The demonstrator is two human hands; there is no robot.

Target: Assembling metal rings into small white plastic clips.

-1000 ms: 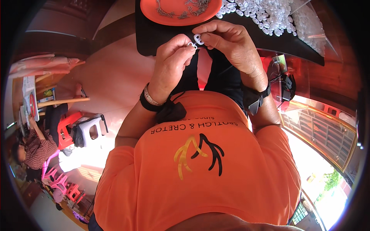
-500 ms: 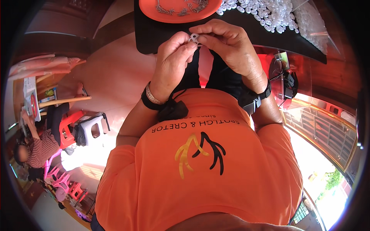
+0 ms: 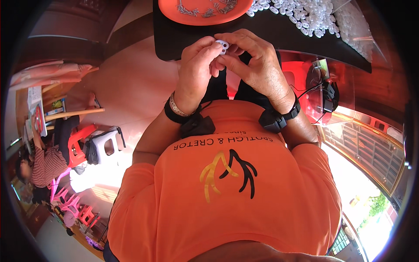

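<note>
Just in front of the black table's near edge, a small white plastic piece with two dark-looking holes [image 3: 223,46] sits between my fingertips. My left hand [image 3: 196,72] is closed, its thumb and forefinger pinching the piece from the left. From the other side, my right hand [image 3: 257,63] bends round it, with the forefinger at its top edge and the thumb just below. The fingers partly cover the piece. Beyond my hands lies an orange plate [image 3: 198,19] bearing many small grey metal screws or pins [image 3: 208,13].
On the black table [image 3: 266,32], a heap of white oval plastic pieces [image 3: 305,15] spreads at the far right, beside a clear plastic bag [image 3: 352,30]. A red stool [image 3: 297,74] stands at right. A seated person [image 3: 46,166] and several stools are at far left.
The white piece has turned in my fingers, so its holes face up more plainly. My right thumb has moved down off its face, and the right wrist has shifted slightly.
</note>
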